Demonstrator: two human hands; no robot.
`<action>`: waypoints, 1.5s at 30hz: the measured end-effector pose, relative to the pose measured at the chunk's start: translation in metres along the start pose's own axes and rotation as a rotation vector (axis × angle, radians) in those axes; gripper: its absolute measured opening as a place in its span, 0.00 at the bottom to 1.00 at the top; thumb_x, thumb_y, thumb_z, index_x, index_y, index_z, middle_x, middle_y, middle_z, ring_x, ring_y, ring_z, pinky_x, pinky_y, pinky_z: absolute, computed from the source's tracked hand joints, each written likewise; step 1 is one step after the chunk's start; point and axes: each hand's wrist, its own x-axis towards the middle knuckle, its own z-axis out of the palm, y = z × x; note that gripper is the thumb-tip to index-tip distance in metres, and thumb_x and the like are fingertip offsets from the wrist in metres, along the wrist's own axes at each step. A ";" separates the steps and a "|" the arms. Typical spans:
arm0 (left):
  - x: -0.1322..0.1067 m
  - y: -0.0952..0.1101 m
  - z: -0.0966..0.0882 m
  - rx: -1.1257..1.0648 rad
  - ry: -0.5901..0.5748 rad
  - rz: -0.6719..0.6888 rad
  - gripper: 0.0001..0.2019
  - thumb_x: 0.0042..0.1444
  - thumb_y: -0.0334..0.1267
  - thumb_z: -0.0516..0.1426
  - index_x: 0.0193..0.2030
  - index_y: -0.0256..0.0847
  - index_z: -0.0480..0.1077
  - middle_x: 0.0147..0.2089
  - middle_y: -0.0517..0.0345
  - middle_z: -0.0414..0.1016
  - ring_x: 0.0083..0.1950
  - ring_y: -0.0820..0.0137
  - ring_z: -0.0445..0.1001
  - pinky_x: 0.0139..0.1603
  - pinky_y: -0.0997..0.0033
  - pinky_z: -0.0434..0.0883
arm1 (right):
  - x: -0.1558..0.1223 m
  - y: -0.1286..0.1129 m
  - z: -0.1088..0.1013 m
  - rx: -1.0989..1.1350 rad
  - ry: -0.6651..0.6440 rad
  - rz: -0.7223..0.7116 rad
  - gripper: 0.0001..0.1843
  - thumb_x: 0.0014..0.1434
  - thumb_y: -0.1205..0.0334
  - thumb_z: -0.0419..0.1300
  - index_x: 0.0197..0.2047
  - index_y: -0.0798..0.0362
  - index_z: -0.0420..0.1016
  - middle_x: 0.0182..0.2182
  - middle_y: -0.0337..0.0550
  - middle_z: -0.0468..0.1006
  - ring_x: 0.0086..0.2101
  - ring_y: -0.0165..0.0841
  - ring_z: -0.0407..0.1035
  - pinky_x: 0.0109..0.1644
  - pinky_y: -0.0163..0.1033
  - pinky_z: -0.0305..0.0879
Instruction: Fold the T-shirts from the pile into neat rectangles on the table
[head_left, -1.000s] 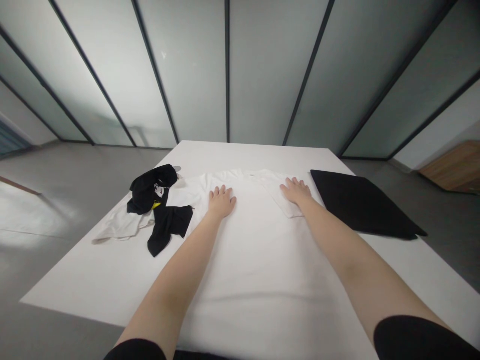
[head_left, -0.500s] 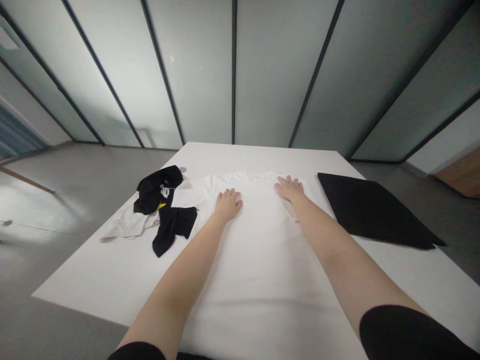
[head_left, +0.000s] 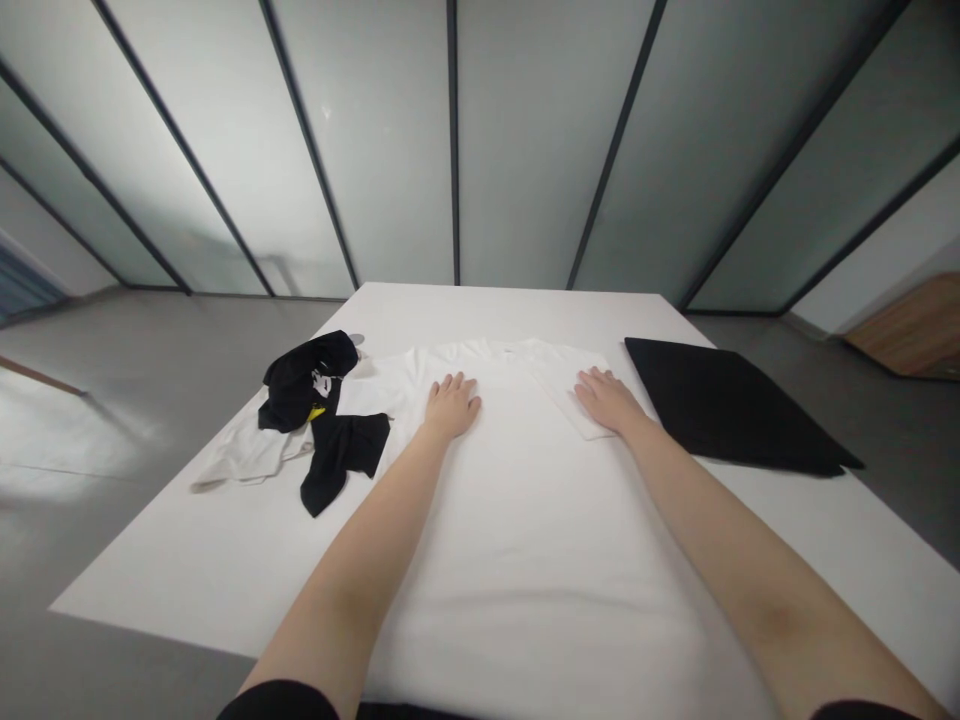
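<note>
A white T-shirt (head_left: 517, 520) lies spread flat on the white table, with a flap (head_left: 562, 385) folded over at its far right. My left hand (head_left: 452, 405) rests palm down on the shirt's far middle, fingers apart. My right hand (head_left: 607, 400) lies flat at the flap's near corner, also holding nothing. Left of the shirt sits a crumpled black garment (head_left: 319, 415), with some yellow and white showing on it. Partly beneath that black cloth is a rumpled white garment (head_left: 247, 455).
A flat black square pad or folded cloth (head_left: 739, 405) lies on the white table (head_left: 480, 315) right of my right hand. The table's corners stand out over a grey floor (head_left: 150, 380). Frosted glass panels (head_left: 547, 140) rise beyond its far edge.
My right hand has slid rightward and nearer to me along the folded flap, toward the black pad. My left hand has barely moved. The view has shifted slightly.
</note>
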 end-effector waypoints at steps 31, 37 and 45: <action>-0.003 0.000 -0.006 -0.022 -0.009 -0.002 0.27 0.73 0.48 0.49 0.75 0.49 0.65 0.82 0.50 0.59 0.82 0.54 0.56 0.80 0.44 0.56 | -0.106 0.036 -0.011 0.127 0.309 0.051 0.29 0.60 0.71 0.54 0.63 0.58 0.78 0.57 0.60 0.80 0.59 0.49 0.75 0.70 0.52 0.67; -0.003 0.000 -0.005 -0.032 -0.012 -0.003 0.27 0.73 0.48 0.49 0.75 0.49 0.65 0.82 0.50 0.58 0.82 0.53 0.56 0.80 0.44 0.55 | -0.108 0.026 -0.020 0.055 0.273 0.113 0.26 0.59 0.73 0.54 0.57 0.57 0.83 0.49 0.58 0.81 0.52 0.51 0.76 0.64 0.54 0.70; -0.002 -0.002 -0.003 -0.034 0.002 -0.001 0.26 0.73 0.48 0.49 0.75 0.50 0.66 0.81 0.50 0.60 0.81 0.53 0.57 0.80 0.43 0.55 | -0.112 0.023 -0.027 0.011 0.196 0.137 0.18 0.63 0.68 0.56 0.48 0.55 0.86 0.44 0.55 0.80 0.46 0.47 0.77 0.58 0.47 0.72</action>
